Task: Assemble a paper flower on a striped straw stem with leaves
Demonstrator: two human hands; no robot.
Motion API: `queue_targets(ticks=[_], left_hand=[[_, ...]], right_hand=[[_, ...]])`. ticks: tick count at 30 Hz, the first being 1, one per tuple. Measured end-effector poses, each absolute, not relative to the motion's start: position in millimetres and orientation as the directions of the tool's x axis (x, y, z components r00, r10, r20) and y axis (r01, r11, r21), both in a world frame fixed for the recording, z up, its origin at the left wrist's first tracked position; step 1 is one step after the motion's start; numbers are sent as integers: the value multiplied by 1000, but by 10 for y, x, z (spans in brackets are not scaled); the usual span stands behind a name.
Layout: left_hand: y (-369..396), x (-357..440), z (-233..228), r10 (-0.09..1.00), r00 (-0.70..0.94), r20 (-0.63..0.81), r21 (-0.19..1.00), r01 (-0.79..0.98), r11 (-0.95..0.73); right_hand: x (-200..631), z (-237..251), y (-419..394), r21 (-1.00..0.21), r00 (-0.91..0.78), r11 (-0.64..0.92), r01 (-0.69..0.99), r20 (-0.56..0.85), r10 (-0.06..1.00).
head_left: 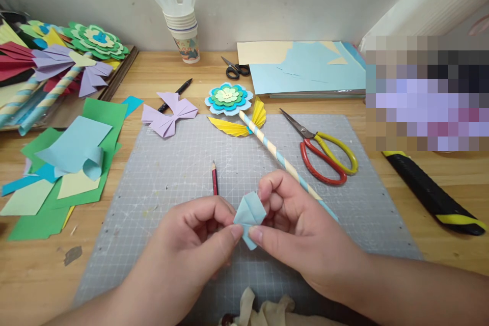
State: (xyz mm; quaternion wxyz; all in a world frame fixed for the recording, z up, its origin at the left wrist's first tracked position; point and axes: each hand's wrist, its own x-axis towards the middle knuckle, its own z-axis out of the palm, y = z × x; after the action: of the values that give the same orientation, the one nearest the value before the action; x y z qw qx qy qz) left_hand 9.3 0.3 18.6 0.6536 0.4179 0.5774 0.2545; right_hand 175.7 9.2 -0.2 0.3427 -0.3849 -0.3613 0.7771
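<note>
Just above the near edge of the grey gridded cutting mat (160, 173), a small pale-blue folded paper piece (249, 214) with crisp creases fans out between both hands. No writing on it can be read. Left hand (191, 244) and right hand (301, 229) each pinch it closed between thumb and forefinger, near a red pencil (214, 179) and a blue-and-cream striped paper stick (280, 160).

no readable text, paper cup (186, 41) print illegible, cutting mat (171, 163) grid unnumbered
</note>
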Motion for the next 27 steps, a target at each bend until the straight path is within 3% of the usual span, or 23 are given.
queue_targets(ticks=[15,20,27], left_hand=[[8,124,194,862,183,-473,880,155,449],[30,123,216,824,206,-528,849,144,508],[-5,89,195,835,237,-497,868,131,480]], right_hand=[[1740,21,124,-758,-505,-589,-279,-406,762],[1734,49,113,-768,-595,-628,-130,-446,668],[1743,49,77,-800,-590,-599,22,-494,638]])
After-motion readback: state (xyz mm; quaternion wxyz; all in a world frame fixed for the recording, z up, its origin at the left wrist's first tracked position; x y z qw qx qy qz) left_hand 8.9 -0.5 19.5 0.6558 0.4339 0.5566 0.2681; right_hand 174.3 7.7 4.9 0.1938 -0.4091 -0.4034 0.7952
